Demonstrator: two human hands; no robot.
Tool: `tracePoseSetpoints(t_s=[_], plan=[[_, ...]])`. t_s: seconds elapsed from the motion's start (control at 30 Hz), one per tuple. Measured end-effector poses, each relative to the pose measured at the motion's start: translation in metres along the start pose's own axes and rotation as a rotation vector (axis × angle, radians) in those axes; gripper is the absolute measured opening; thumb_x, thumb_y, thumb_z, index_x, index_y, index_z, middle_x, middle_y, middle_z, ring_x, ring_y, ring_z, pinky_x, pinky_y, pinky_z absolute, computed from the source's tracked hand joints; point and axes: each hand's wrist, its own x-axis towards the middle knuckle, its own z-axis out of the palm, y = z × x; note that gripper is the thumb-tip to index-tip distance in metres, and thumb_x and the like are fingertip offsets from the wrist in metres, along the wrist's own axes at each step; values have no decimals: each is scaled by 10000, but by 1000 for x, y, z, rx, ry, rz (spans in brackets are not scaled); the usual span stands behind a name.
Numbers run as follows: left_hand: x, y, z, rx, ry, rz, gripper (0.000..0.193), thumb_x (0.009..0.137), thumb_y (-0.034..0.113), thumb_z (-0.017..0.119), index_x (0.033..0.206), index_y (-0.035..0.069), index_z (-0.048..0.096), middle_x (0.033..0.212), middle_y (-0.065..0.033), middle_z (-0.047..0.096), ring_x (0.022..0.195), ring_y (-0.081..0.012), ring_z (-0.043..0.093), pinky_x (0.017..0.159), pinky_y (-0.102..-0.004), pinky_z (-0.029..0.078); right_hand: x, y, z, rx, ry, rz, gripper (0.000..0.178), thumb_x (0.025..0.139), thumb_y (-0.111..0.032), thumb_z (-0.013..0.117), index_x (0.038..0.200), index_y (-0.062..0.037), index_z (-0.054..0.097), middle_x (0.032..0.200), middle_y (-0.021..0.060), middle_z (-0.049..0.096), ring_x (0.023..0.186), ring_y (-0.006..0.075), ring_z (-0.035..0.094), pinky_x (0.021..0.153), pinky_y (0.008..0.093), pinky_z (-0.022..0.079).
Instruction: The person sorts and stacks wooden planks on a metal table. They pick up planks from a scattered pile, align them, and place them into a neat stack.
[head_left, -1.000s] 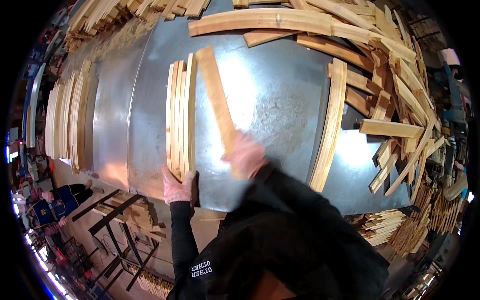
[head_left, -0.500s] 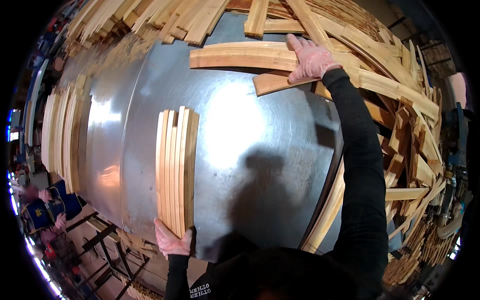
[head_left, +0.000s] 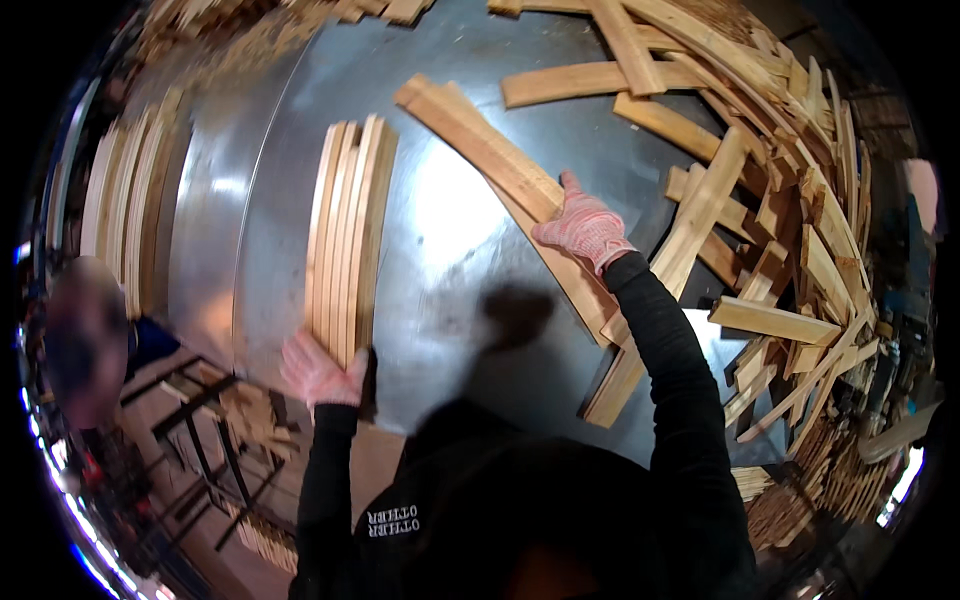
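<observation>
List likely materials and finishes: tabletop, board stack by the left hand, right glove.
Tabletop: probably bare sheet metal, glossy; grey with strong glare.
Board stack: wood, apparently unpainted; pale tan, varied tones.
Right glove: likely knitted fabric, matte pink; ribbed-looking cuff, fibre unclear.
</observation>
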Motion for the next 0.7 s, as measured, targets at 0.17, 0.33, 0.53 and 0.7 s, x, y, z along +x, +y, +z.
tracePoseSetpoints(t_s=[0.17,0.33,0.53,0.7], plan=[[1,99,-65,-1238,-271,70,856,803,154,776,1457,-91,281,1226,-183,524,1098,-270,540,992,-367,446,-43,10,29,144,19,-97,1075,650,-414,825,1495,-11,300,1199,242,637,1126,340,623,949,358,488],[-34,228,10,-2150,-1068,-433,514,967,255,615,1365,-18,440,1154,-67,582,1039,-142,573,825,-327,545,-89,13,32,531,54,-319,939,676,-384,847,1423,-17,413,1202,225,636,1094,340,635,962,370,487],[4,222,29,-2099,-611,-312,420,939,67,526,1356,15,499,1134,-83,639,923,-180,649,748,-323,577,-106,46,36,1700,-197,-366,704,805,-235,754,1370,24,425,1189,195,567,966,251,616,814,347,556],[60,181,14,-1833,-663,-107,520,955,177,554,1421,-22,436,1185,-113,639,1018,-217,652,868,-371,561,-102,91,51,2244,-756,-511,774,810,-266,744,1423,9,358,1212,219,516,892,235,596,783,361,575]])
